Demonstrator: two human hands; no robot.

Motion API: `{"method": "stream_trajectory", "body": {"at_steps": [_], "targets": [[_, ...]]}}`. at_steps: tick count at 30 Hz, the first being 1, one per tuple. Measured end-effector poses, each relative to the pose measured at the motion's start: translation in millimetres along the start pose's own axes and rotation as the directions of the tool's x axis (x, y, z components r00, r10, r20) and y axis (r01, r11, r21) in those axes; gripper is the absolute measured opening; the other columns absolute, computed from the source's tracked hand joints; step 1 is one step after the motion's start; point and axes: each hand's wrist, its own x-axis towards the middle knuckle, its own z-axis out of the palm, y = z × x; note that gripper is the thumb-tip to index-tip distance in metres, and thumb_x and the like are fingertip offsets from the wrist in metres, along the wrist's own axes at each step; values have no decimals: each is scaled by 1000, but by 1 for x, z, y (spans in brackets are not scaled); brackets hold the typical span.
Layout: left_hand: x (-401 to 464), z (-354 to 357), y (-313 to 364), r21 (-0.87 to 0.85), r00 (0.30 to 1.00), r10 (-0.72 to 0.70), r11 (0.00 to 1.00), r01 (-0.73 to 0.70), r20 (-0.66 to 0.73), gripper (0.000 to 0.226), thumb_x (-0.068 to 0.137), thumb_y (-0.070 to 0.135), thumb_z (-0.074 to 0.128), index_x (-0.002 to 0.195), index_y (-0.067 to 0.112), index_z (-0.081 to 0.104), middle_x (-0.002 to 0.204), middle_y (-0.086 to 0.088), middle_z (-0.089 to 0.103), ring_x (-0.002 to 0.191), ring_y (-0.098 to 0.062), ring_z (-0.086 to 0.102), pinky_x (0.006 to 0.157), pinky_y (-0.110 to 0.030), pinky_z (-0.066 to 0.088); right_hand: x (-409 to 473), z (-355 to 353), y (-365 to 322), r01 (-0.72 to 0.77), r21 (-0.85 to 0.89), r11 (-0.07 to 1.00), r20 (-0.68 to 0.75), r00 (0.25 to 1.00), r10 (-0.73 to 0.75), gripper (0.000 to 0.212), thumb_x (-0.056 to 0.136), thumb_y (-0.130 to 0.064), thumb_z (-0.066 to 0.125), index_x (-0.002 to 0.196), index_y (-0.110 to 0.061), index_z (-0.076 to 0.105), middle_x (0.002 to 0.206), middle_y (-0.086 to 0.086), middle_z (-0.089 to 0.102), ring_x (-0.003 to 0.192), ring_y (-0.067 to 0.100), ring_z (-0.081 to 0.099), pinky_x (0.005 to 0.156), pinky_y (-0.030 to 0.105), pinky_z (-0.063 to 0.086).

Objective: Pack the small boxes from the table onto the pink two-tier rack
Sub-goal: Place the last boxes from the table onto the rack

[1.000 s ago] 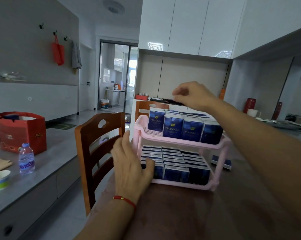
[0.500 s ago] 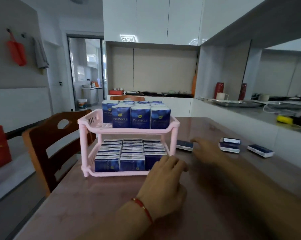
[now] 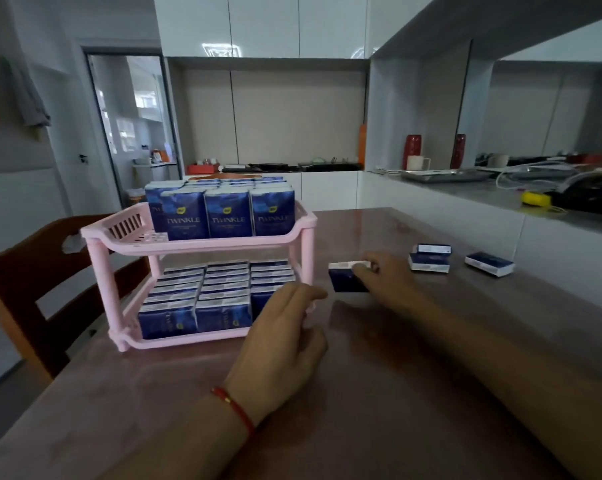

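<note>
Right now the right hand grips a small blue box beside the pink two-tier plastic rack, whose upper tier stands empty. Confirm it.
Wrong on the upper tier: the head view shows the pink two-tier plastic rack carrying upright blue boxes there. The right hand does grip a small blue box beside it.

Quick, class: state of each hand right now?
Left hand: open, fingers loosely curled beside the pink rack, holding nothing.
Right hand: grips a small blue box on the table.
</note>
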Motion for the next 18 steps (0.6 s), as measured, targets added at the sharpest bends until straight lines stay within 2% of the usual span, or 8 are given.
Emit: {"method": "stream_trajectory", "body": {"at_steps": [3,5,9,11,12,14,15,18], "targets": [[1,6,14,-98,998,-55,994,56,13,61,90,33,69,144,25,43,127,13,46,105,1,48,89,-2,36,-32,-39,-21,37,304,952,128,989,-80,38,89,-46,59,85,-8,63,79,12,67,69,20,63,58,29,45],[3,9,21,-205,982,-163,962,179,91,68,88,39,71,146,31,38,127,17,51,106,1,54,87,-2,42,-54,-51,-35,49,446,894,239,956,-171,31,95,-40,63,88,-10,67,77,10,69,59,17,60,51,28,45],[3,10,12,-332,959,-222,904,269,174,38,87,28,74,123,37,62,102,13,73,90,-8,70,86,-39,58,-54,-52,-32,-27,497,867,233,967,-103,45,97,-48,52,92,-8,72,79,11,73,62,26,63,54,32,52],[2,11,7,-375,937,-302,860,347,174,27,86,23,76,111,30,68,94,6,75,82,-14,72,84,-43,59,-24,-50,3,-97,348,933,82,994,73,41,103,-41,48,93,-9,73,86,10,74,77,26,69,72,40,56],[2,12,7,-409,923,-340,827,385,182,23,86,20,76,107,26,68,91,2,76,78,-17,73,82,-43,60,-8,-53,28,-109,125,986,-1,994,110,35,101,-37,49,97,-11,72,93,11,73,86,27,68,80,43,56],[3,14,7,-463,900,-383,772,436,208,20,86,15,76,103,22,68,86,-3,76,71,-21,74,79,-42,59,10,-59,71,-130,-337,932,-63,991,116,27,95,-30,53,113,-14,66,113,11,68,103,31,63,88,45,51],[4,14,8,-473,894,-389,759,447,220,20,86,14,75,103,21,67,86,-4,76,70,-21,74,78,-40,59,13,-57,92,-134,-457,879,-51,991,124,32,94,-30,52,122,-16,60,123,11,63,112,32,59,90,46,48],[4,13,9,-474,886,-398,748,464,239,19,87,15,74,103,21,67,87,-2,76,70,-19,73,78,-35,59,11,-48,121,-196,-505,841,-7,975,224,50,91,-41,43,135,-20,48,140,12,54,122,34,53,97,47,46]]}}
